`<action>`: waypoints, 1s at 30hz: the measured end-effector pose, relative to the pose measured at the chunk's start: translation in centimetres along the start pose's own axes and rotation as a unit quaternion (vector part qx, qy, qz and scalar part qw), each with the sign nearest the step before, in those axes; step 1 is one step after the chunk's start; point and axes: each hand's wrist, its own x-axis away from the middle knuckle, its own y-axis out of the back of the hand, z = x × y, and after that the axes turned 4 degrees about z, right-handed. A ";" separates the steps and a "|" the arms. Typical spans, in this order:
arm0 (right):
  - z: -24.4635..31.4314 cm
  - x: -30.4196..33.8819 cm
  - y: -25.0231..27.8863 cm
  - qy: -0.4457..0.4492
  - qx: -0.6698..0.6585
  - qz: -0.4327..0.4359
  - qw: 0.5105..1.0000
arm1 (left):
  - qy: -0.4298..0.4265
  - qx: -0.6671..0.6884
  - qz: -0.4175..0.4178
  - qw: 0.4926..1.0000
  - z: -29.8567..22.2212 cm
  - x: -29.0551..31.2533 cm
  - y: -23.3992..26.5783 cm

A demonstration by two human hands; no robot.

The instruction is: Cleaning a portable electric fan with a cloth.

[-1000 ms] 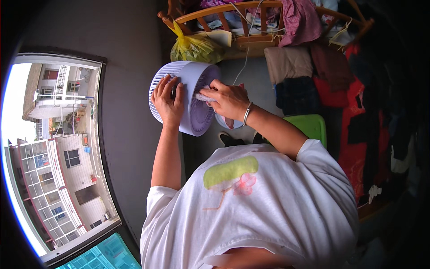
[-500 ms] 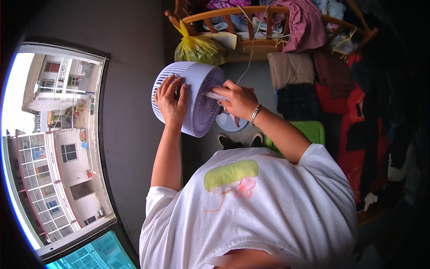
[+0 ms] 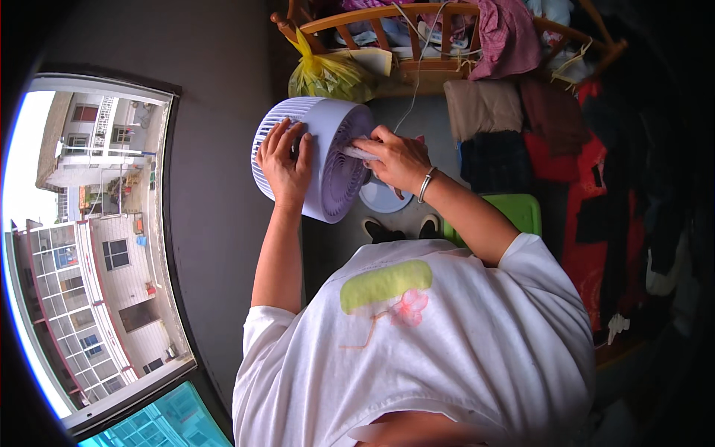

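While the left hand (image 3: pixel 287 164) lies against the side of the pale lavender circulator fan (image 3: pixel 322 167), its fingers are spread over the slatted grille (image 3: pixel 278 113) and its thumb stands apart on the smooth housing. The right hand (image 3: pixel 400 160) is at the opposite, ribbed face (image 3: pixel 344 192) of the circulator fan, with thumb and fingers pinching a pale cloth (image 3: pixel 360 153). The front end of the pale cloth enters the recess of that face; the remainder is partly hidden by the right hand. A silver bangle (image 3: pixel 425 185) encircles the right wrist.

The circulator fan is positioned in front of the person's body, with its axis tilted and its ribbed face directed right. What supports it cannot be determined. A round, light-blue disc (image 3: pixel 386 198) is visible just to the lower right of the circulator fan; two shoes (image 3: pixel 372 228) show below that.

Beyond the circulator fan are a knotted yellow plastic bag (image 3: pixel 328 78) and a slatted wooden frame (image 3: pixel 428 69). A white cable (image 3: pixel 409 110) descends to the right of the circulator fan. Farther right are a folded beige fabric (image 3: pixel 484 108) and a dark folded garment (image 3: pixel 495 160). A green plastic article (image 3: pixel 519 212) is located to the lower right of the circulator fan; a window (image 3: pixel 170 141) is well to its left.
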 end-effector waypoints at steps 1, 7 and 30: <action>-0.3 -0.1 0.3 0.004 0.000 0.002 1.000 | 0.002 -0.002 -0.003 1.000 0.1 -0.3 0.1; 0.3 0.8 0.7 -0.004 -0.007 -0.011 1.000 | 0.012 0.024 0.000 1.000 0.9 0.1 0.0; -2.0 0.4 -0.9 0.014 0.003 -0.039 0.999 | 0.007 0.031 -0.002 0.999 0.6 -0.2 0.1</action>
